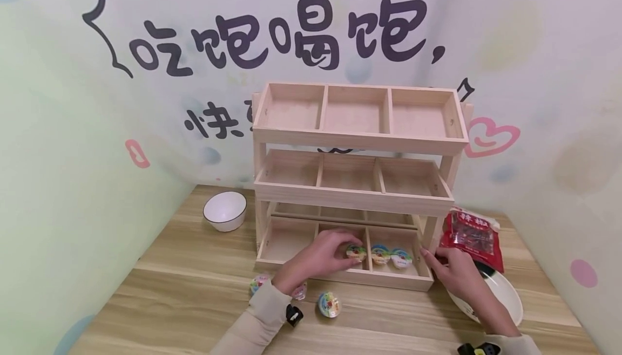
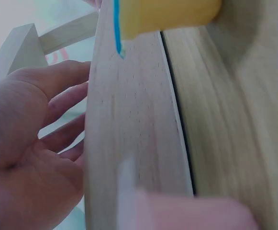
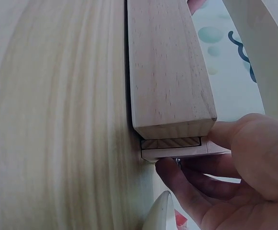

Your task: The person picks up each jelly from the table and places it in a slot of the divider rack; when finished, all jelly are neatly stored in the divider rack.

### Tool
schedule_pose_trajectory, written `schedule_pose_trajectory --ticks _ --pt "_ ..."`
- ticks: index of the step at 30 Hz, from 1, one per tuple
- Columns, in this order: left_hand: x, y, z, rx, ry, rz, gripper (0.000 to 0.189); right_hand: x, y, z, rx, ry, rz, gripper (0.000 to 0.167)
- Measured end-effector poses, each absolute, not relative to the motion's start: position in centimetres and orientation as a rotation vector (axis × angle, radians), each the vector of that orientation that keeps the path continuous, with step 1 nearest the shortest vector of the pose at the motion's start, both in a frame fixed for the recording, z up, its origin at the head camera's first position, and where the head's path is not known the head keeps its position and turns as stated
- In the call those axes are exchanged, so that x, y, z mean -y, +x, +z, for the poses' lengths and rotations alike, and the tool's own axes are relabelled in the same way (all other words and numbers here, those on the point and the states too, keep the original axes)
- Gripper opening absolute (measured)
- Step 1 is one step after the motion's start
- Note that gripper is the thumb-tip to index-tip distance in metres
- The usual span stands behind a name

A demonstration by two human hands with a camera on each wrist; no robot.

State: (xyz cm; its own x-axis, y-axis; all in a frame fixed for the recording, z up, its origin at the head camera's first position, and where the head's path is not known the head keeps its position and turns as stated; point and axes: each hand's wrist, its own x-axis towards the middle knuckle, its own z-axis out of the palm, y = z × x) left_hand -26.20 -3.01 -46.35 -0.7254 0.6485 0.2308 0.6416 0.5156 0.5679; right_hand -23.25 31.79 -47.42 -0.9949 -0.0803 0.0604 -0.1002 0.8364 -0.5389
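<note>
A three-tier wooden shelf [image 1: 357, 200] stands on the table, each tier split into three compartments. My left hand [image 1: 326, 251] reaches into the bottom tier's middle compartment, thumb and fingers around a small jelly cup [image 1: 356, 253]. In the left wrist view that hand [image 2: 43, 129] is behind the tier's front board [image 2: 134, 105], which hides the cup. With thumb inside and fingers outside, my right hand [image 3: 239, 177] grips the bottom tier's right end. Two jelly cups [image 1: 380, 254] sit side by side in the right compartment.
On the table in front lies a yellow jelly cup [image 1: 329, 305]; pinkish cups [image 1: 259, 284] are partly behind my left forearm. A white bowl [image 1: 225, 211] stands left of the shelf. Right of it are a red packet [image 1: 472, 236] and a white plate [image 1: 505, 295], partly covered by my right arm.
</note>
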Motion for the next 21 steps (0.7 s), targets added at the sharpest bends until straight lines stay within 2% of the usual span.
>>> schedule_pose_trajectory --ticks 14,21 --pt "7.1 -22.6 -46.3 -2.541 1.268 1.237 0.024 -31.6 -23.5 -47.6 2.989 0.128 0.905 0.038" --pt "8.2 -21.6 -46.5 -2.453 1.324 1.181 0.018 -31.7 -23.3 -47.4 2.985 0.115 0.887 0.038"
